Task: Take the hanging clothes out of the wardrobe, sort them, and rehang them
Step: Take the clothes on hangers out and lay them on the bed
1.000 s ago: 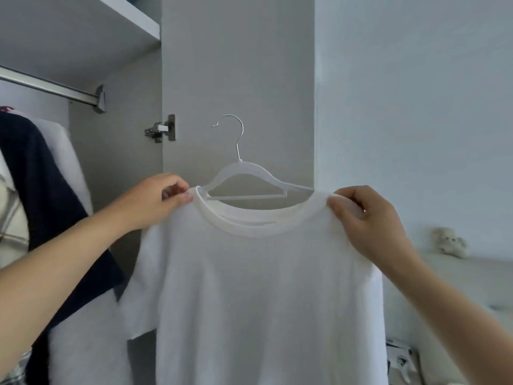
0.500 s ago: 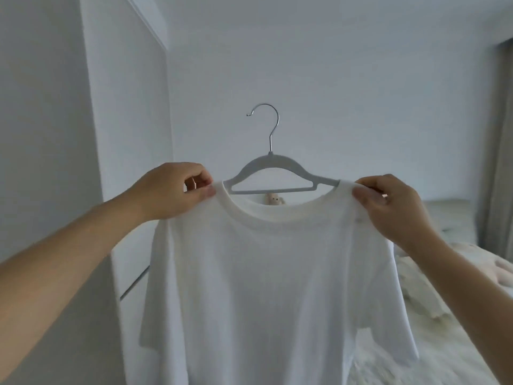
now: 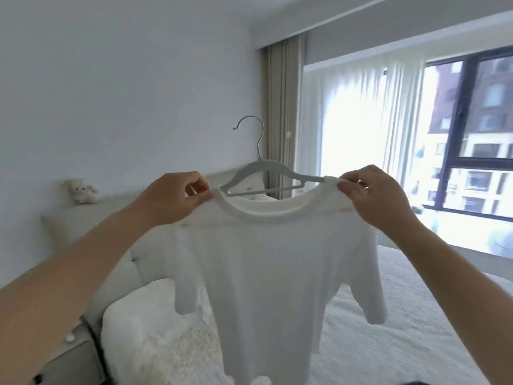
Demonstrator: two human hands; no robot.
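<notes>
Both bare forearms reach forward and upward from the lower corners of the view, raised to about the same height. The left hand (image 3: 175, 197) has its fingers curled, thumb and forefinger pinching the left shoulder of the white shirt (image 3: 274, 273) beside the collar. The right hand (image 3: 374, 198) mirrors it, knuckles up, thumb and fingertips pinching the shirt's right shoulder beside the collar.

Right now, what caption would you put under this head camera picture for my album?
Left hand and right hand hold a white T-shirt on its hanger above the bed.
</notes>
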